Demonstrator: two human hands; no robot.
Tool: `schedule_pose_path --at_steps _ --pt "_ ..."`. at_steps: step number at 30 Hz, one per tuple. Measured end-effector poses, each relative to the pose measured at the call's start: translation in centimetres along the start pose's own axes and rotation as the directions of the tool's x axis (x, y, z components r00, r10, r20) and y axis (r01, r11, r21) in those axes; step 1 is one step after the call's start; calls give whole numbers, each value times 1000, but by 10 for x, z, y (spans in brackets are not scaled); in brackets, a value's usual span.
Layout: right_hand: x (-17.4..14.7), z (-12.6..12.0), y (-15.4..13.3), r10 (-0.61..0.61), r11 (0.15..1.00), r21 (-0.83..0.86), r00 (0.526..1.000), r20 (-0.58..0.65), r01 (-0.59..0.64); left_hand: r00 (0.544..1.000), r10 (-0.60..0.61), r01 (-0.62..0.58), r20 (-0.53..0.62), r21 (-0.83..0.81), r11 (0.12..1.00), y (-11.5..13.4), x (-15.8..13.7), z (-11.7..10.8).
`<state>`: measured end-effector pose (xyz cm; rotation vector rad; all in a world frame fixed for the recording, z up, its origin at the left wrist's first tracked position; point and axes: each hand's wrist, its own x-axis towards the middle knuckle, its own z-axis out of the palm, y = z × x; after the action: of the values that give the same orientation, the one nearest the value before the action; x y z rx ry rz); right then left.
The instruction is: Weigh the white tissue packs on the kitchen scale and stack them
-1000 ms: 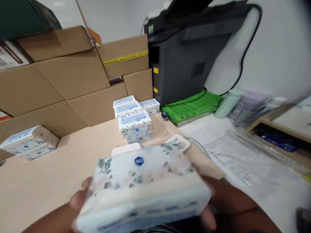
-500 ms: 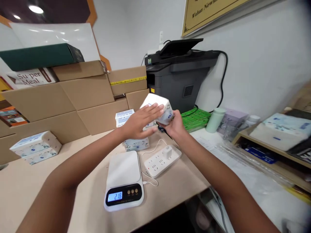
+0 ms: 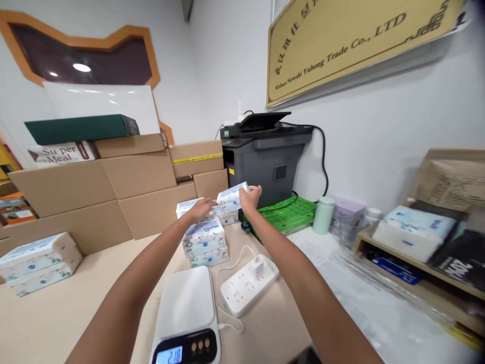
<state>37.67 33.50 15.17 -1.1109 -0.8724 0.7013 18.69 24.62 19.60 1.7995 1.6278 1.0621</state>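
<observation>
My right hand [image 3: 250, 198] grips the right end of a white tissue pack [image 3: 229, 198] with a blue and floral print. That pack is over another one at the back of the table, by the printer. My left hand [image 3: 202, 208] reaches over the other packs, fingers extended, fingertips close to the held pack's left end; whether they touch it I cannot tell. Below the left hand stands a stack of tissue packs [image 3: 204, 236]. Nearer to me lies a white digital scale [image 3: 185, 303], its lit display showing 2.18.
A white power strip [image 3: 244, 290] with a plugged-in adapter and cable lies right of the scale. Two stacked tissue packs [image 3: 38, 260] sit at left. Cardboard boxes [image 3: 147, 172] line the back, beside a dark printer [image 3: 261, 162]. A green bottle [image 3: 323, 216] stands at right.
The tissue pack has gone from raised and tilted between both hands down to the back stacks. My left hand has come off its top and moved left. The camera view has tipped upward.
</observation>
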Motion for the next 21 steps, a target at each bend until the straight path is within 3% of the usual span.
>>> schedule_pose_path --at_steps 5,9,17,21 --pt "10 7 15 -38 990 -138 999 -37 33 996 -25 51 -83 331 942 -27 -3 -9" --pt "6 23 31 -76 980 -184 997 24 79 997 -43 67 -59 502 862 -41 -4 -6" --pt "3 56 48 -104 948 -274 971 214 162 996 -86 66 3 609 790 -46 -8 3" --pt "21 54 51 -65 931 -305 913 403 201 996 -91 58 22 609 791 -46 -11 3"
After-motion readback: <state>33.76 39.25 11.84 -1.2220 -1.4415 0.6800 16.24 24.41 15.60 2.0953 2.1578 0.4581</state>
